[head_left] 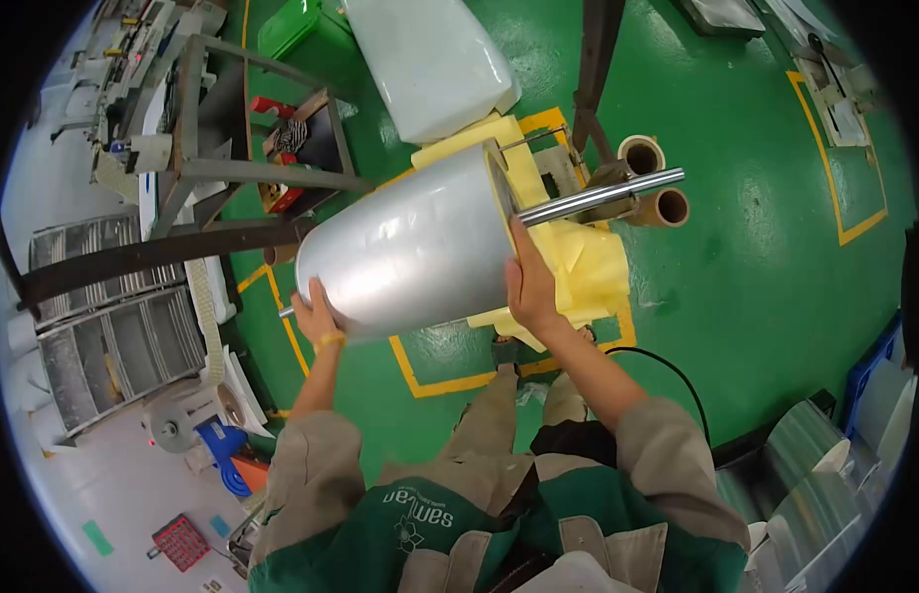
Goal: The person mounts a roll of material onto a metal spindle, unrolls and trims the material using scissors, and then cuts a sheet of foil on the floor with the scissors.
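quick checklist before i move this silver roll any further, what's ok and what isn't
1. Left hand on the silver roll: ok, at its left end, thumb on the surface.
2. Right hand on the roll: ok, at the right end, just below the shaft.
3. Shaft through the roll: ok, showing at both ends.
4. Roll's weight supported by something besides the hands: cannot tell, its underside is hidden.
5. Floor ahead of the feet clear: not ok, yellow sheeting lies there.
6. Shaft's right end clear of the cardboard tubes: cannot tell, they overlap in this view.
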`<state>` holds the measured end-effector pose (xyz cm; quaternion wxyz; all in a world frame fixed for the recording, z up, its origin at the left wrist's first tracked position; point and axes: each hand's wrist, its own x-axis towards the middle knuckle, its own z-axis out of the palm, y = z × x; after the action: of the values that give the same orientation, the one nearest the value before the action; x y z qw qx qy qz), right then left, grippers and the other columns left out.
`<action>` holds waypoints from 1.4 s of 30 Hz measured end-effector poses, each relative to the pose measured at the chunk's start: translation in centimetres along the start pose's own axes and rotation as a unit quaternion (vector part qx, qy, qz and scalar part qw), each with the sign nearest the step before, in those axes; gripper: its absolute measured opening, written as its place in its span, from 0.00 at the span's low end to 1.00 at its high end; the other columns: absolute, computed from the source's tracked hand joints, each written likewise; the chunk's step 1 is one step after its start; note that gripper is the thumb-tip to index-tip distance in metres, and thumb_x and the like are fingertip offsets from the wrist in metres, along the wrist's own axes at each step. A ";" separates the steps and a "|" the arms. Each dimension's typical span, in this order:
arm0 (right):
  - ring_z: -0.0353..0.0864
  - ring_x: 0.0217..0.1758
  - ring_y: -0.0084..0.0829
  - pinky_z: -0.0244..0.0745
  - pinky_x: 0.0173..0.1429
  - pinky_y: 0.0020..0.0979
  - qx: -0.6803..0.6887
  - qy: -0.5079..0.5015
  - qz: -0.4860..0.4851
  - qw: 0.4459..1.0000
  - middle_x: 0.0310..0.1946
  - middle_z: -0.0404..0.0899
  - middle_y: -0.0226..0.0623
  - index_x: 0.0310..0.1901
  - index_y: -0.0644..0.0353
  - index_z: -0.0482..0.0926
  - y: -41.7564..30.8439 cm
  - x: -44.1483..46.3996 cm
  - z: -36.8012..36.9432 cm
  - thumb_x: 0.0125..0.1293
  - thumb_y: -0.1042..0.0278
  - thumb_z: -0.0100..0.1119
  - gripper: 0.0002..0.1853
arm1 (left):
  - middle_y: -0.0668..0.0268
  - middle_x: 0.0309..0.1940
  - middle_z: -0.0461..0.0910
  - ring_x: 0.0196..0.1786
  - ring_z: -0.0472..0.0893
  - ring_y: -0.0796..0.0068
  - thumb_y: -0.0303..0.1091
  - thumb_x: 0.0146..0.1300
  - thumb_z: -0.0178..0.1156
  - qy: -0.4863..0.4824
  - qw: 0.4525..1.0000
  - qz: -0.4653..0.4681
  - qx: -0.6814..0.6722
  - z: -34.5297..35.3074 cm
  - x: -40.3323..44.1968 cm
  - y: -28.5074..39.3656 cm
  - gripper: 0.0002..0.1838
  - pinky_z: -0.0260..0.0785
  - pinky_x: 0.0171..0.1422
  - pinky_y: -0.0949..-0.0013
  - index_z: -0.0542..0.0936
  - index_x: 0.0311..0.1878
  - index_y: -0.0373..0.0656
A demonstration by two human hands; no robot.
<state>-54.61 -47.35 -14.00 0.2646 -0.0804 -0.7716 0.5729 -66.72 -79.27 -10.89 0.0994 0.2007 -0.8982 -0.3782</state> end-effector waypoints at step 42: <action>0.79 0.35 0.43 0.71 0.40 0.38 -0.022 -0.037 0.257 0.965 0.30 0.80 0.42 0.35 0.59 0.76 -3.6 5.2 -2.9 0.58 0.54 0.56 0.15 | 0.51 0.62 0.60 0.65 0.58 0.51 0.35 0.57 0.55 -0.091 0.883 0.425 0.177 10.0 -22.3 13.7 0.34 0.47 0.68 0.54 0.56 0.65 0.36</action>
<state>-56.91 -43.82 -8.44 0.0777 -0.2602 -0.7468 0.6071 -53.91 -54.46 -8.56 0.1312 -0.2212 -0.9544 -0.1515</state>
